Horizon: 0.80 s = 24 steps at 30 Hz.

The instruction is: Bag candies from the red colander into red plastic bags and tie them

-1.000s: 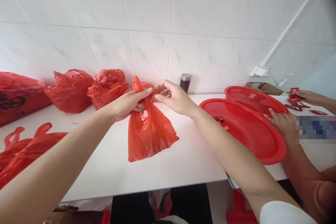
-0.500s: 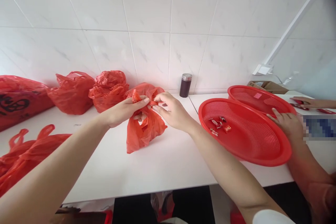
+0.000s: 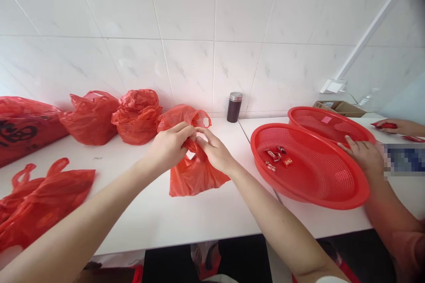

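A thin red plastic bag (image 3: 199, 177) hangs from my two hands over the middle of the white table (image 3: 139, 221). My left hand (image 3: 174, 143) is closed on the bag's gathered top, its back turned toward me. Close against it, my right hand (image 3: 215, 148) pinches the top of the same bag from the right side. The fingertips of both hands meet, and part of the bag's top is hidden by them. Just behind them another red plastic bag (image 3: 181, 115) rests on the table.
Several filled red bags (image 3: 91, 119) line the wall at left; a red bag with upright handles (image 3: 49, 194) lies nearer. A dark thermos (image 3: 234, 108) stands by the wall. At right, a red basket (image 3: 318, 181) holds several wrapped candies (image 3: 274, 155); a co-worker's hand (image 3: 363, 154) touches it.
My left hand has turned over so its back faces me. The held bag has swung right and spread wider. At far right, a co-worker's other hand has shifted, holding something red.
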Tool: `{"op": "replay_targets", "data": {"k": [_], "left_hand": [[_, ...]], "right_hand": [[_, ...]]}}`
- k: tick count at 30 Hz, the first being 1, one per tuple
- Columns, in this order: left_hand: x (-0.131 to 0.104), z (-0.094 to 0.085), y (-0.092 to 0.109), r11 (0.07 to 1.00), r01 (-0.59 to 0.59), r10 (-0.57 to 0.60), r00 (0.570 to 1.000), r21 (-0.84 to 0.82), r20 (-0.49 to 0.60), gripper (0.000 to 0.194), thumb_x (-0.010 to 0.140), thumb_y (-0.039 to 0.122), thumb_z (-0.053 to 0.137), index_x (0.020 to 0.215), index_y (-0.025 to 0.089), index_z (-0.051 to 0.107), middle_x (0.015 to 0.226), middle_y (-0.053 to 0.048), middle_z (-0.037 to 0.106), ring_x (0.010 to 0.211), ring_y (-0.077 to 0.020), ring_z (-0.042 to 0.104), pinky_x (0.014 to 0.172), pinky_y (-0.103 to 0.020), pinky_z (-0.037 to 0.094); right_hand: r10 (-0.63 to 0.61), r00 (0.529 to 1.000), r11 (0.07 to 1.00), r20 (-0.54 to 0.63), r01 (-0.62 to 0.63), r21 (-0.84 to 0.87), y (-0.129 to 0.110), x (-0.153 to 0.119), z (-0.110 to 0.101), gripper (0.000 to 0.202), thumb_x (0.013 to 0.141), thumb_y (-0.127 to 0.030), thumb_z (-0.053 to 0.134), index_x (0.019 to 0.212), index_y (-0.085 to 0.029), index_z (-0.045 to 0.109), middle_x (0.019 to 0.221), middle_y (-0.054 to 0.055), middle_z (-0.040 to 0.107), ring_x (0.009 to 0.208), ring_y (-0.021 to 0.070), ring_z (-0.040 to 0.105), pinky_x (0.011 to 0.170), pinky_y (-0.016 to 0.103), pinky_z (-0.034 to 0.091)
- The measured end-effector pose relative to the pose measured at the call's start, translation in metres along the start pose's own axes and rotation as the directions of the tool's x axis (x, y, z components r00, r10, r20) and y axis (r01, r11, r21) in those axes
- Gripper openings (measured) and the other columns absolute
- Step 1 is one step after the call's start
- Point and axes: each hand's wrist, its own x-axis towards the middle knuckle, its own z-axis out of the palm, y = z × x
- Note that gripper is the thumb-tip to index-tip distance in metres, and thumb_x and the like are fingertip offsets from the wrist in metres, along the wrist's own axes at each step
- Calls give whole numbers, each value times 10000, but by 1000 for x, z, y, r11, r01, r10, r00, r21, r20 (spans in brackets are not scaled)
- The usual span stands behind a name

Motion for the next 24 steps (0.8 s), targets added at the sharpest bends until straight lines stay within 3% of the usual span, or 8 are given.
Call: {"op": "replay_targets", "data": {"k": [3,6,10,14,19,21,24], "left_hand": [[-3,12,-3,997,-80,81,989,11,-127,410,680,11,402,985,216,582,1131,-76,624,961,-206,612,692,-286,477],[1,15,-8,993,-56,54,998,-99,-18,336,757,63,427,979,235,612,1095,-60,653,941,-204,622,734,-303,482],[14,14,-17,974,110,-54,962,-198,267,200,860,211,448,803,242,638,732,-9,642,686,-186,601,619,-295,442],[17,17,-38,913,289,-174,915,-289,365,277,882,391,494,729,225,653,779,-41,702,743,-228,656,678,-338,487],[-26,44,-65,835,414,-313,899,-363,305,461,930,550,389,906,226,715,1039,-95,751,1043,-278,660,971,-449,456],[-46,64,-70,763,458,-392,889,-457,236,479,907,592,421,951,221,721,1073,-104,745,1063,-283,654,969,-453,470],[-57,97,-74,714,424,-483,874,-557,46,542,918,608,373,1090,189,672,1136,-126,715,1113,-274,632,934,-426,502]], "right_hand": [[-43,995,992,88,32,123,1,-5,-1,293,939,-492,491,1085,-268,610,1042,11,638,977,164,593,894,327,474],[2,998,992,70,-11,124,6,-8,-2,378,910,-576,485,896,-221,616,863,8,630,852,170,588,788,308,480],[12,979,999,-203,-20,-37,36,0,-3,404,872,-623,498,794,-228,538,743,-24,593,745,152,554,700,271,444],[78,893,970,-443,-171,-174,82,18,-17,391,876,-595,480,721,-241,423,713,-28,609,659,144,550,629,256,419],[162,782,914,-602,-349,-208,129,27,-54,279,916,-425,393,699,-254,358,748,24,676,664,180,602,589,272,401],[154,755,886,-637,-391,-249,138,23,-60,264,905,-408,415,698,-254,358,736,30,675,680,196,603,600,280,391],[93,749,853,-656,-400,-335,142,16,-53,237,930,-436,371,787,-250,405,792,30,680,710,212,602,627,293,382]]}}
